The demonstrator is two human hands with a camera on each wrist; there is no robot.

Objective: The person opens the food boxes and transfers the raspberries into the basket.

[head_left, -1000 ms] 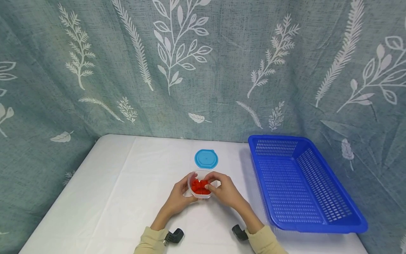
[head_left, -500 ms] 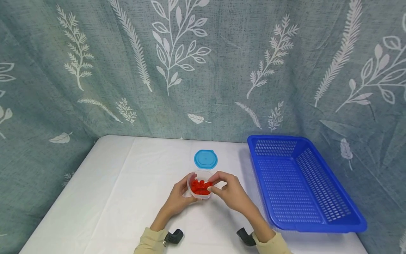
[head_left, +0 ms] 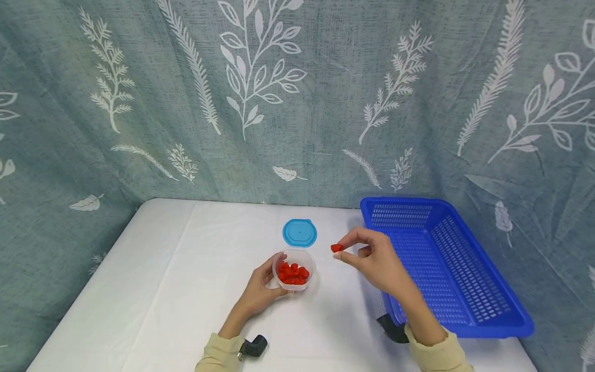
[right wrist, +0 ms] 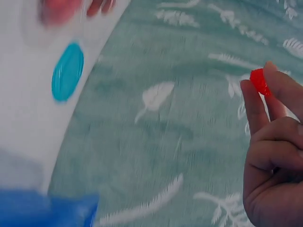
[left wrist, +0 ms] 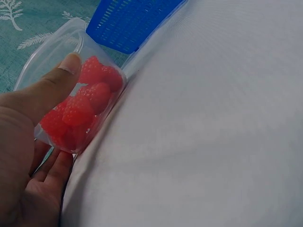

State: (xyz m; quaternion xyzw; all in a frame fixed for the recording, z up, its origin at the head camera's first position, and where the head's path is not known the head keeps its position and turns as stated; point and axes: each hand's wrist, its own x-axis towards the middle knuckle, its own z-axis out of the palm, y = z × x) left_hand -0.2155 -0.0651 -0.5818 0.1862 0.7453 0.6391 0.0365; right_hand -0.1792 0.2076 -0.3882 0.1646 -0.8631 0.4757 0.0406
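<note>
My left hand (head_left: 258, 290) grips a clear plastic tub (left wrist: 52, 45) from its left side, thumb on the near wall and fingers round the far side. Several red raspberries (head_left: 293, 274) with bumpy skins lie in the tub. My right hand (head_left: 378, 262) is raised to the right of the tub, before the basket's left edge. Between its thumb and fingertips it pinches a single raspberry (right wrist: 259, 81), held clear of the table.
Behind the tub a blue lid (head_left: 299, 232) lies flat on the white table (head_left: 186, 289). A large blue slotted basket (head_left: 485, 268) stands on the right, partly covered by my right forearm. A leaf-patterned curtain (head_left: 325, 103) hangs behind the table.
My right hand has left the tub, moving up and right with one raspberry pinched in its fingertips. My left hand keeps its grip on the tub in the same place.
</note>
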